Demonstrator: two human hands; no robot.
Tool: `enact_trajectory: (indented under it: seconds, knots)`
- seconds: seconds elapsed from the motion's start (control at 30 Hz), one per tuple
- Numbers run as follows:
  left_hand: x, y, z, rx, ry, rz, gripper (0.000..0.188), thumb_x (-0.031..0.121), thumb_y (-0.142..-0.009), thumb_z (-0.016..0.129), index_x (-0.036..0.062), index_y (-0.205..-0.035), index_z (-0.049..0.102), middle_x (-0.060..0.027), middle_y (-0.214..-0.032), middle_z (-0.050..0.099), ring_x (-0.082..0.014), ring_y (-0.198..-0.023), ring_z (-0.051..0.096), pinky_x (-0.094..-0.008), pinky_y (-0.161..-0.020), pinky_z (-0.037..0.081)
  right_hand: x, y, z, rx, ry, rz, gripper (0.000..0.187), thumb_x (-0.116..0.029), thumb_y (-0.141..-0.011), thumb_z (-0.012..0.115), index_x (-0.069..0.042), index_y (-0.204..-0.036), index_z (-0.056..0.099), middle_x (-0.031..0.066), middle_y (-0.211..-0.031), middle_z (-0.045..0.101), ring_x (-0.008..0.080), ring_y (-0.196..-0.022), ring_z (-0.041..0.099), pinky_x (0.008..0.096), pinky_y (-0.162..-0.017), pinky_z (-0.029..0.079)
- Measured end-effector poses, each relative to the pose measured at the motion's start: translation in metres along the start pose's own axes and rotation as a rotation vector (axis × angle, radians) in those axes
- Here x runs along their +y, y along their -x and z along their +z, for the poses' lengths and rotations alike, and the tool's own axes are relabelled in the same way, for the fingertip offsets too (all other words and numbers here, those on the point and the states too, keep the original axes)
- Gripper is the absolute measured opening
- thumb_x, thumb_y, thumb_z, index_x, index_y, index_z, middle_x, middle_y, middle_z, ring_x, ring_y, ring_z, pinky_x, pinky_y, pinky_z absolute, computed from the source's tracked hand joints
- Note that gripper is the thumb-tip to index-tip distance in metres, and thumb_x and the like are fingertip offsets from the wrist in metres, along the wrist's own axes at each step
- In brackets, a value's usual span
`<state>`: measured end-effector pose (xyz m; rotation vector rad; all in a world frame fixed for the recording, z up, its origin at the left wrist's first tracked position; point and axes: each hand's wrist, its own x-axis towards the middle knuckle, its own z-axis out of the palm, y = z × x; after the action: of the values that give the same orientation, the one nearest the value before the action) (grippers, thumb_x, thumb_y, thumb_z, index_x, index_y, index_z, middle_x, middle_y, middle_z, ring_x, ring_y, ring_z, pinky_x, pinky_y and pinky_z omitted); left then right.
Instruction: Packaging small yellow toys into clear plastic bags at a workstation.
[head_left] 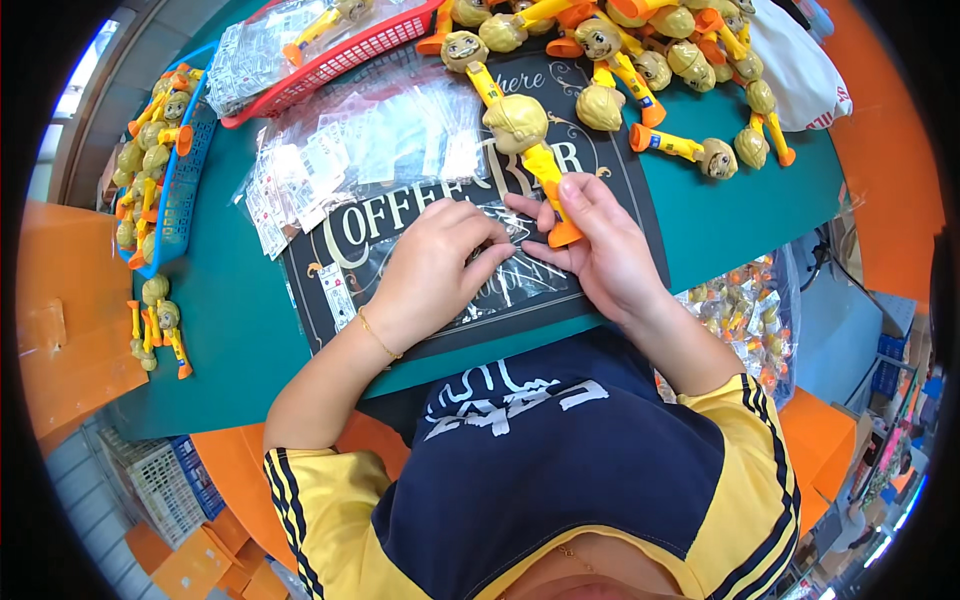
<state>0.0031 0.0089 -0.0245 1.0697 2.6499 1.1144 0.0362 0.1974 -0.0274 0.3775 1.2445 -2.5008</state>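
My right hand [605, 240] grips a yellow toy figure [541, 160] by its orange lower end, between thumb and fingers. The toy's large gold-haired head points away from me. My left hand [440, 262] has thumb and fingertips pinched together at the edge of a clear plastic bag [515, 285], which lies flat on the black printed mat [625, 215]. Some fingers of my right hand also reach the bag's open-looking edge. Just beyond my left hand spreads a pile of clear bags with white printed labels [370, 150].
More toy figures [690, 65] lie heaped at the far right beside a white sack [800, 70]. A red basket [340, 68] of packets stands at the back; a blue basket [180, 200] of toys is left. Several loose toys [160, 325] lie nearby. Bagged toys [750, 320] sit below the table's right edge.
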Motion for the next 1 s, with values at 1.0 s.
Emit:
enact_trajectory:
  seconds: [1.0]
  knots:
    - [0.016,-0.005,-0.012,-0.001,0.035,0.210,0.016,0.011,-0.080,0.067,0.0026,-0.089,0.057,-0.0070,-0.090,0.056,-0.0235,-0.083,0.051,-0.0333,-0.075,0.042,-0.072,0.024,-0.032,-0.299,1.503,-0.658,0.026,-0.021,-0.069,0.075,-0.007,-0.088,0.066,0.0008,-0.077,0.063,0.0222,-0.081,0.047,0.0336,-0.075,0.039]
